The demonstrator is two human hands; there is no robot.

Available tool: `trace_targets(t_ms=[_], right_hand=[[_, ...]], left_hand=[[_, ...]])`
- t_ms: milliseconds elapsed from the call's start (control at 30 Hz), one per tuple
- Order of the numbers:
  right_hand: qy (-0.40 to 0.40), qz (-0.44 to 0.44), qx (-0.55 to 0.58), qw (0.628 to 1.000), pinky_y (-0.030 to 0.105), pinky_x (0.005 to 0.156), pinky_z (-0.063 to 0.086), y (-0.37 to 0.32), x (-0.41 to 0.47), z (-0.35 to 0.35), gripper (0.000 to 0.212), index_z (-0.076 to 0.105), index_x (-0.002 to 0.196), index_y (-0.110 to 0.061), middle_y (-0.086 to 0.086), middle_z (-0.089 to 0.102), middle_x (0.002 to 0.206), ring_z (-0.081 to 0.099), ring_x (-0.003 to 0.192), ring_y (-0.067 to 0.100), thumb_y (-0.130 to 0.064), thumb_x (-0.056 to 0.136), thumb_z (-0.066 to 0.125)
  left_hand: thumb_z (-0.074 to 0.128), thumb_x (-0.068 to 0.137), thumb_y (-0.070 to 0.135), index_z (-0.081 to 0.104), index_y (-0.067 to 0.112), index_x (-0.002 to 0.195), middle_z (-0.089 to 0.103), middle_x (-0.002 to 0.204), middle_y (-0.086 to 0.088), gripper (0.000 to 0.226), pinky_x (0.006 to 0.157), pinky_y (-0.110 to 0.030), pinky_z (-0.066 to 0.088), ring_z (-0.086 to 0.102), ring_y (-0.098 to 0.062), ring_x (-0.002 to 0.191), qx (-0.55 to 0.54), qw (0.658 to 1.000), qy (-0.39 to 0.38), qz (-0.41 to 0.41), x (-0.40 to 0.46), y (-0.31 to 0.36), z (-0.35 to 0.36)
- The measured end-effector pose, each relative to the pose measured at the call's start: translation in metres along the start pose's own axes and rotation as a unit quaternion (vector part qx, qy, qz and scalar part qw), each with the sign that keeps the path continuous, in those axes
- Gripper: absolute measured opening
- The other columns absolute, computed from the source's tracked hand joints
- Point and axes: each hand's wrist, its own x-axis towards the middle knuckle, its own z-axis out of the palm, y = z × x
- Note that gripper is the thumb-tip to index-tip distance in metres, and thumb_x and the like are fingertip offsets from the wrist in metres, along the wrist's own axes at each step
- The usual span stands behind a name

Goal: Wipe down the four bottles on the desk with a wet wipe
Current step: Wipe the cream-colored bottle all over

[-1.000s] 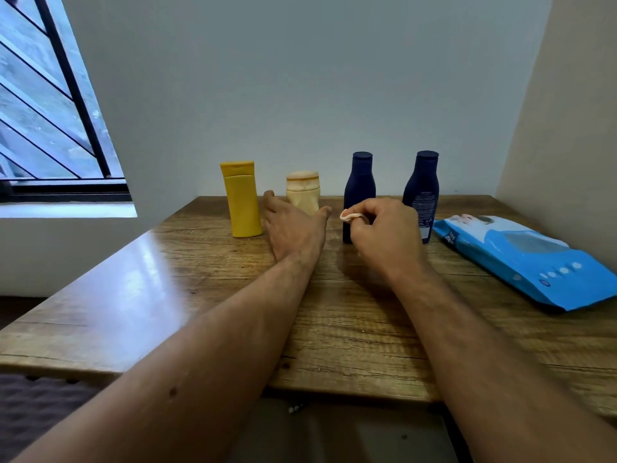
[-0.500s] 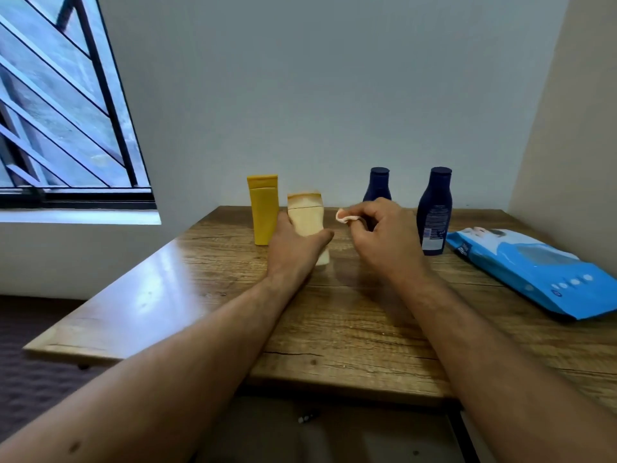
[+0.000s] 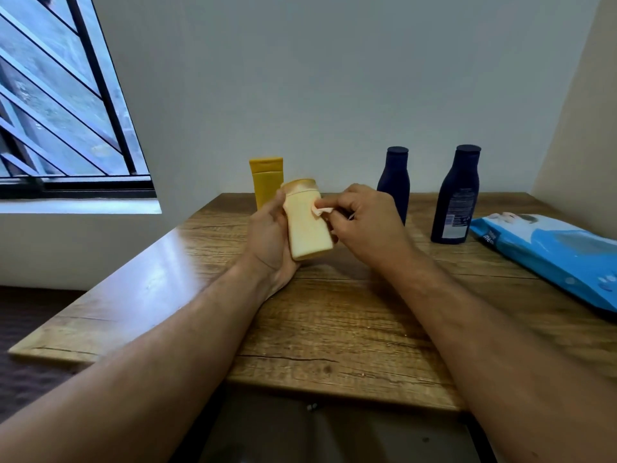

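Left hand (image 3: 270,238) grips the cream bottle (image 3: 305,222) above the desk (image 3: 334,312); right hand (image 3: 364,218) pinches a wet wipe (image 3: 320,210) against it, best rubbed firmly while turning the bottle.

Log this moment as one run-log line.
left hand: grips cream bottle, lifted off desk | right hand: presses wet wipe on it | three bottles standing

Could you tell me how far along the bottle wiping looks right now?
Nothing looks finished. In hand: the left hand holds the cream bottle while the right hand presses a wipe on it. Left standing: the yellow bottle and two navy bottles.
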Motion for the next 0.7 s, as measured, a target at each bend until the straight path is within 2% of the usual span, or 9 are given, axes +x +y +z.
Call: trace_targets(t_ms=[67,167,233,300,333,467,567,633,700], right_hand=[[0.001,0.006,0.011,1.0,0.03,0.078,0.056,0.0,0.0,0.001,0.024,0.074,0.113,-0.023,-0.002,0.065,0.095,0.061,0.084,0.009,-0.018,0.092,0.062],[-0.022,0.008,0.015,1.0,0.011,0.07,0.047,-0.003,-0.005,-0.001,0.021,0.076,0.108,-0.02,-0.007,0.068,0.095,0.059,0.079,-0.002,-0.017,0.089,0.068],[-0.08,-0.008,0.011,0.997,0.005,0.065,0.043,-0.007,-0.014,-0.005,0.02,0.077,0.104,-0.02,-0.012,0.067,0.094,0.056,0.077,-0.009,-0.014,0.085,0.07],[-0.129,-0.022,-0.013,0.991,0.006,0.068,0.044,-0.011,-0.021,-0.007,0.022,0.077,0.104,-0.021,-0.012,0.067,0.101,0.057,0.083,-0.006,-0.015,0.084,0.07],[-0.126,-0.023,-0.026,0.991,0.008,0.072,0.045,-0.012,-0.022,-0.007,0.022,0.076,0.106,-0.021,-0.01,0.067,0.105,0.058,0.088,-0.003,-0.017,0.085,0.069],[0.018,-0.012,-0.018,1.0,0.012,0.073,0.045,-0.017,-0.013,-0.006,0.022,0.075,0.111,-0.019,-0.004,0.063,0.098,0.058,0.084,0.006,-0.019,0.091,0.066],[0.076,-0.013,-0.019,0.997,0.012,0.071,0.045,-0.019,-0.006,-0.001,0.023,0.074,0.112,-0.015,-0.002,0.061,0.094,0.058,0.081,0.009,-0.018,0.091,0.066],[0.04,-0.014,-0.023,0.999,0.011,0.07,0.046,-0.019,-0.007,0.002,0.022,0.075,0.109,-0.015,-0.005,0.063,0.093,0.058,0.079,0.005,-0.02,0.089,0.067],[-0.062,-0.035,-0.023,0.997,0.02,0.075,0.053,-0.018,-0.015,-0.001,0.022,0.076,0.106,-0.015,-0.004,0.068,0.098,0.062,0.084,0.007,-0.021,0.086,0.068]], left_hand=[[0.026,0.108,0.047,0.06,0.008,0.129,0.07,0.104,-0.017,0.056,0.076,-0.043,0.062,0.07,-0.029,0.092,-0.011,1.0,0.02,-0.008,0.005,-0.001,-0.002],[0.027,0.109,0.047,0.063,0.004,0.121,0.07,0.102,-0.019,0.057,0.086,-0.046,0.058,0.071,-0.029,0.09,-0.007,0.999,0.041,-0.002,0.009,-0.003,-0.005],[0.027,0.108,0.048,0.065,0.002,0.113,0.07,0.097,-0.019,0.059,0.089,-0.047,0.055,0.07,-0.028,0.085,0.004,0.999,0.041,0.004,0.008,-0.002,-0.005],[0.028,0.108,0.048,0.066,0.002,0.11,0.07,0.096,-0.02,0.06,0.089,-0.047,0.055,0.07,-0.03,0.084,0.017,0.999,0.037,0.003,0.008,-0.003,-0.006],[0.029,0.108,0.048,0.066,0.002,0.11,0.07,0.098,-0.02,0.059,0.091,-0.049,0.054,0.07,-0.03,0.086,0.02,0.999,0.032,0.0,0.006,-0.002,-0.005],[0.038,0.107,0.042,0.064,0.004,0.125,0.07,0.117,-0.022,0.05,0.097,-0.054,0.052,0.069,-0.034,0.104,0.046,0.999,0.005,-0.01,0.002,-0.004,-0.001],[0.038,0.107,0.043,0.066,0.008,0.121,0.073,0.108,-0.016,0.047,0.094,-0.051,0.052,0.07,-0.03,0.097,0.04,0.999,-0.002,-0.013,-0.002,-0.002,0.002],[0.037,0.106,0.046,0.062,0.004,0.128,0.07,0.114,-0.019,0.054,0.1,-0.052,0.05,0.069,-0.032,0.104,0.024,1.0,0.002,-0.012,-0.003,-0.001,0.002],[0.035,0.106,0.05,0.06,0.001,0.129,0.069,0.109,-0.02,0.059,0.098,-0.049,0.052,0.069,-0.031,0.099,0.007,1.0,0.015,-0.013,-0.002,0.001,-0.001]])
